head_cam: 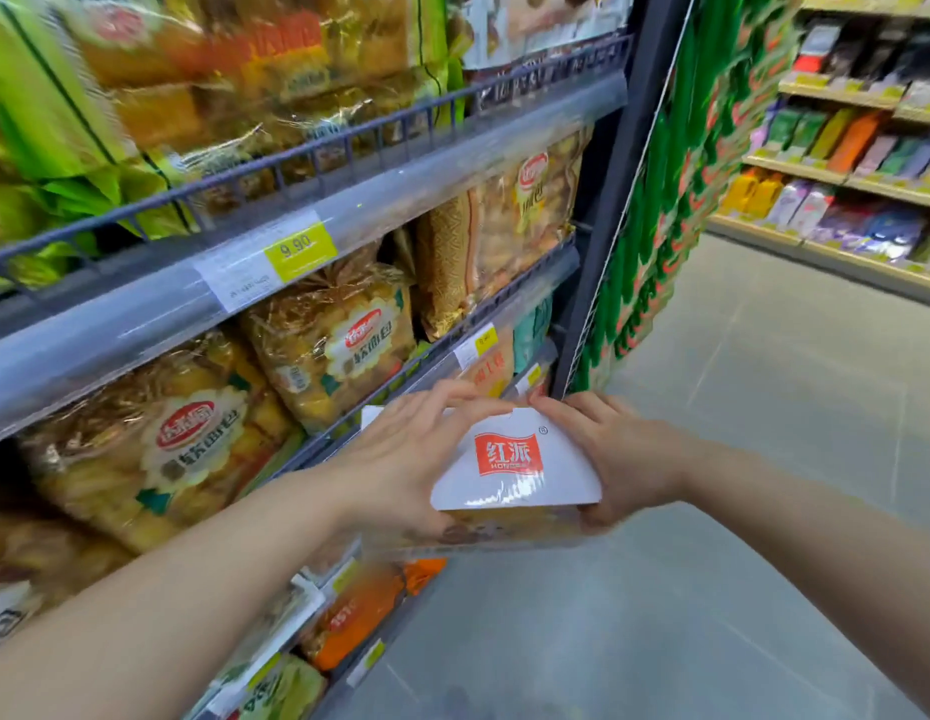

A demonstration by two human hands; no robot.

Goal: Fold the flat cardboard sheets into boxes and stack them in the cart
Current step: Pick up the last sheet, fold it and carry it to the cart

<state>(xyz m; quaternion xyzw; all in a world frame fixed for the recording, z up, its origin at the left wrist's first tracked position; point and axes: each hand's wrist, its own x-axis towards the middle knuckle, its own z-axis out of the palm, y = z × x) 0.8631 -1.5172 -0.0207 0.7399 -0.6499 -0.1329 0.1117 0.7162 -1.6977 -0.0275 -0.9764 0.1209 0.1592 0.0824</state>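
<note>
A small cardboard box [509, 475] sits between my two hands in front of me, low in the view. Its top flap is white with a red logo, and its front side is printed in yellow and brown. My left hand [400, 459] holds the box's left side, fingers curled over the flap's upper edge. My right hand [618, 454] grips the right side, fingertips touching the flap's top corner. The flap is bent down over the box. No cart shows in the view.
A dark metal shelf rack [307, 215] full of bagged bread fills the left side, close to my left arm. Grey floor [738, 589] opens to the right. More stocked shelves [857, 174] stand across the aisle at the far right.
</note>
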